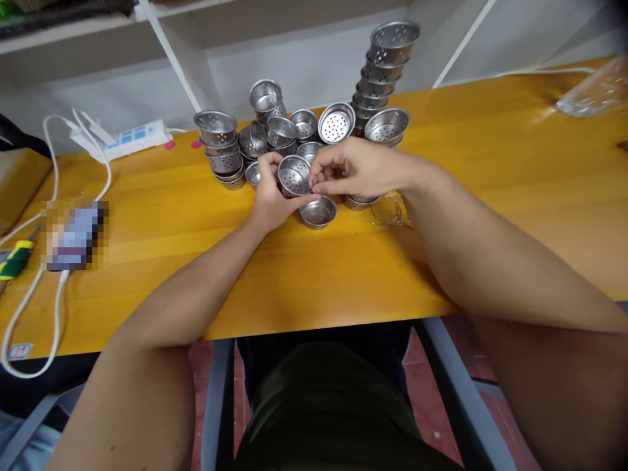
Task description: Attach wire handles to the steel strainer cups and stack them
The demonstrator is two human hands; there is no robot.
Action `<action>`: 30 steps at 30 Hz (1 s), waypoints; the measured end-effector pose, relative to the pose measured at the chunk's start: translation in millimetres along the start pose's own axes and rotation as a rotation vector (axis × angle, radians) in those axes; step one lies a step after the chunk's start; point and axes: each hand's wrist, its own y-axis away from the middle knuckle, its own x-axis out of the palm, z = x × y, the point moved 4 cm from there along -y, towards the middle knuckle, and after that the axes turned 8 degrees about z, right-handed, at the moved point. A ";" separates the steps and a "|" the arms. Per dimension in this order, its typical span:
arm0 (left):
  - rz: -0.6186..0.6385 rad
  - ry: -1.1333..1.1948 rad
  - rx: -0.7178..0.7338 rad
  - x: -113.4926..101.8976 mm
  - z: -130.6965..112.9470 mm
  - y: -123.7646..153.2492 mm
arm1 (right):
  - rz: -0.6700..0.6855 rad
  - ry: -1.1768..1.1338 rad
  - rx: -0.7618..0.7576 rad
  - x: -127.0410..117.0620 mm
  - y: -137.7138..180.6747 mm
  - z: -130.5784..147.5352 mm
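My left hand (pixel 272 199) is closed around a small perforated metal cup (pixel 294 175), tilted so that its holed bottom faces me. At the right rim of this cup, the fingers of my right hand (pixel 341 169) are curled in a pinch; what they hold, if anything, is too small to make out. Just below stands another metal cup (pixel 318 212) on the table. Thin wire rings (pixel 390 209) lie to the right, partly behind my right forearm. Several more perforated cups (pixel 336 123) crowd behind my hands, some of them partly hidden.
A tall leaning stack of cups (pixel 385 69) stands at the back right, a shorter stack (pixel 218 147) at the left. Further left are a white power strip (pixel 137 139), a blurred-out phone (pixel 76 235) and white cables (pixel 56 314). A clear plastic item (pixel 596 88) lies far right.
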 end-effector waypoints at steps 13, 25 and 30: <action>0.061 0.037 -0.044 2.8 -0.6 0.9 | -0.037 -0.264 0.020 8.7 -10.2 -2.3; 0.043 0.074 -0.108 -4.0 -11.4 -4.0 | -0.247 -0.190 0.063 25.5 -18.4 -4.9; 0.043 0.085 -0.110 -3.6 -11.7 -1.7 | -0.245 -0.166 0.040 26.0 -17.9 -4.8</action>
